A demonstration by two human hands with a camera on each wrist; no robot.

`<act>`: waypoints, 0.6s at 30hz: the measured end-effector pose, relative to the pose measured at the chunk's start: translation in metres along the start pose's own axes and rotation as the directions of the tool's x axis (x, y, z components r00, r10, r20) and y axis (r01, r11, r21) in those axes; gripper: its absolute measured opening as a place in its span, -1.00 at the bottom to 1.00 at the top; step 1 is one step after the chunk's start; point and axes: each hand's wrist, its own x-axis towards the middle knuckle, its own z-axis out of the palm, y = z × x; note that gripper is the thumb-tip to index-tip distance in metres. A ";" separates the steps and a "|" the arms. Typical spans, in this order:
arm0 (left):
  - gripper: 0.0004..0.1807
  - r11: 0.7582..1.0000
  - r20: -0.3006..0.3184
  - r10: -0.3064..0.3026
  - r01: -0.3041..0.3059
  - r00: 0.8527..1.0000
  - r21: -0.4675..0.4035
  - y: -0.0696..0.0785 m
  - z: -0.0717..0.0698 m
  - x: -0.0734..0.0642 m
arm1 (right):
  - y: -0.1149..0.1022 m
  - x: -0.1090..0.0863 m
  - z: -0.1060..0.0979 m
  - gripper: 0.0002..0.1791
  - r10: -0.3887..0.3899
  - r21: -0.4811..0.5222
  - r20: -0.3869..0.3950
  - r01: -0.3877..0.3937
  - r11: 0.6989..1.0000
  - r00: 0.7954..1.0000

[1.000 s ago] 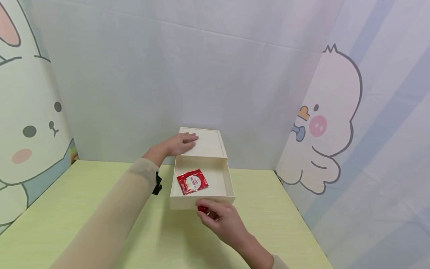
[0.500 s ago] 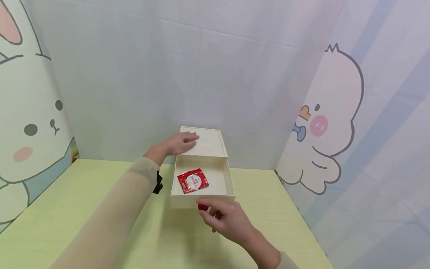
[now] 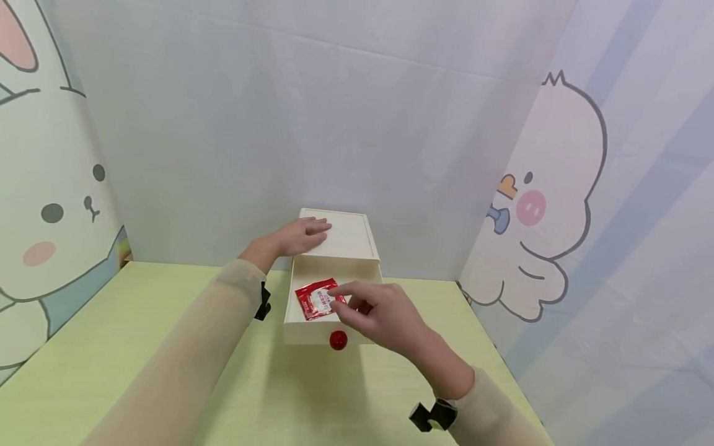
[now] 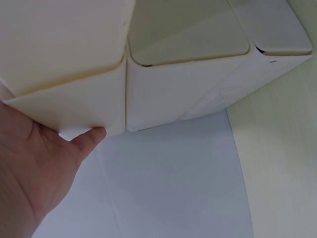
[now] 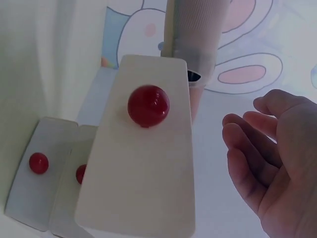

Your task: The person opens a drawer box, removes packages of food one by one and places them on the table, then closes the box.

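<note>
A white cabinet (image 3: 347, 238) has its top drawer (image 3: 295, 333) pulled out, with a round red knob (image 3: 338, 340) on the front. Inside the drawer lies a red and white sachet (image 3: 314, 301). My left hand (image 3: 295, 238) rests on the cabinet top, its thumb (image 4: 91, 140) against the side in the left wrist view. My right hand (image 3: 385, 313) hovers over the drawer, thumb and index finger apart and overlapping the sachet's right part in the head view. Seen from the right wrist, the hand (image 5: 277, 148) holds nothing and its fingers are loosely bent.
Below the pulled-out drawer, two more drawer fronts with red knobs (image 5: 38, 163) are closed in the right wrist view. The cabinet stands on a pale yellow-green table (image 3: 167, 310) against a light curtain (image 3: 279, 124). Printed cartoon animals flank it.
My right hand has let go of the red knob and risen over the drawer, near the sachet. The left hand stays on the cabinet top, and the drawer remains out.
</note>
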 end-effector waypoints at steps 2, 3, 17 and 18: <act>-0.37 1.000 -0.002 0.005 -0.005 1.000 0.005 -0.001 0.000 0.000 | 0.001 0.010 -0.006 -0.84 0.038 -0.031 0.061 -0.036 0.999 0.997; -0.37 1.000 -0.003 0.005 -0.005 1.000 0.007 -0.001 0.000 0.001 | 0.002 0.015 -0.009 -0.84 0.057 -0.048 0.097 -0.053 0.997 0.994; -0.36 1.000 0.002 -0.019 0.019 1.000 0.025 -0.003 0.001 0.004 | 0.021 0.086 -0.029 -0.85 0.224 -0.237 0.500 -0.117 0.965 0.837; -0.36 1.000 0.002 -0.019 0.019 1.000 0.021 -0.003 0.001 0.004 | 0.022 0.090 -0.028 -0.85 0.226 -0.251 0.521 -0.105 0.962 0.823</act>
